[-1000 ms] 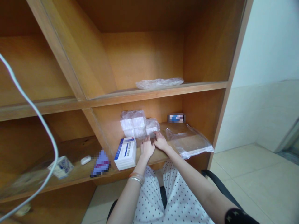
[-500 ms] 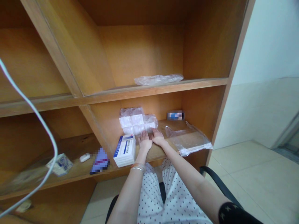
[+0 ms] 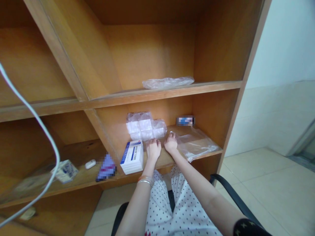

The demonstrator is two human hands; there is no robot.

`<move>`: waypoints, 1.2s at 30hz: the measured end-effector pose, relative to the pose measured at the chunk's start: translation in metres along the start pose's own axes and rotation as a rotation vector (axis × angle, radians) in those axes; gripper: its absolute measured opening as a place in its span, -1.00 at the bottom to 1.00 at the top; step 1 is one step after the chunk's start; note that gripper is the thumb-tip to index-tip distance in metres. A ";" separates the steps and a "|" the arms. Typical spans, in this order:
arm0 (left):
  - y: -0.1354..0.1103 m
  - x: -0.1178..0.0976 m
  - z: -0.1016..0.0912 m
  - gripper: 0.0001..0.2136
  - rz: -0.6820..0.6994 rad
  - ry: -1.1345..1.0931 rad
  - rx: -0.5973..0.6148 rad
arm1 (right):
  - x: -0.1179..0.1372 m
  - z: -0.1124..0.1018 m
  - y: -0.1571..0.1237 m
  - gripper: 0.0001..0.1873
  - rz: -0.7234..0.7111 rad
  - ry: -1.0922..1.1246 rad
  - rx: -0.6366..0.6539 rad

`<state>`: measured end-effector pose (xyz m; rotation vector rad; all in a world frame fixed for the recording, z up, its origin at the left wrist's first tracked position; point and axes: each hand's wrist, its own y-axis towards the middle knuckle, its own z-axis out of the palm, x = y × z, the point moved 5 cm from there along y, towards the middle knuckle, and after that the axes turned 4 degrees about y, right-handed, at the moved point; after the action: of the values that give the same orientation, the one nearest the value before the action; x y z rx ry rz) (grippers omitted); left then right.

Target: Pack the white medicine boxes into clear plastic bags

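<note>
Resting left hand [image 3: 154, 149] open on shelf [image 3: 159, 164], fingers loose, no clench, nothing grasped, just right of box [image 3: 132, 157]. Reaching right hand [image 3: 170, 143] to left edge of clear bag [image 3: 195, 144]; fingertips [image 3: 170, 135] at plastic, pinch or mere touch impossible to tell. Sitting just far of both hands: plastic-wrapped packs [image 3: 145, 126], white, in a two-high block, likely stacked that way for stable standing. Lying flat at right: bag, seemingly limp under own weight. Farther back: blurred item [image 3: 185, 120]. Left of box: pixelated purple item [image 3: 106, 168], unreadable. Above, on upper shelf: second bag [image 3: 168, 82], crumpled.
</note>
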<state>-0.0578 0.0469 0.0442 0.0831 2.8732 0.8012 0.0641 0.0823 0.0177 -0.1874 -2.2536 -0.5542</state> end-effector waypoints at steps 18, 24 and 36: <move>-0.004 -0.008 0.006 -0.62 0.190 -0.083 0.099 | 0.008 -0.010 -0.008 -0.53 -0.099 0.203 -0.064; -0.002 -0.003 0.013 -0.68 0.162 -0.117 0.132 | 0.030 -0.021 -0.028 -0.62 -0.312 0.244 -0.015; 0.005 0.036 0.009 -0.55 -0.192 -0.232 -0.067 | -0.001 -0.051 0.012 -0.58 -0.349 -0.094 0.329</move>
<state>-0.0918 0.0587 0.0344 -0.1001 2.5871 0.7930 0.1023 0.0707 0.0511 0.3586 -2.4469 -0.3478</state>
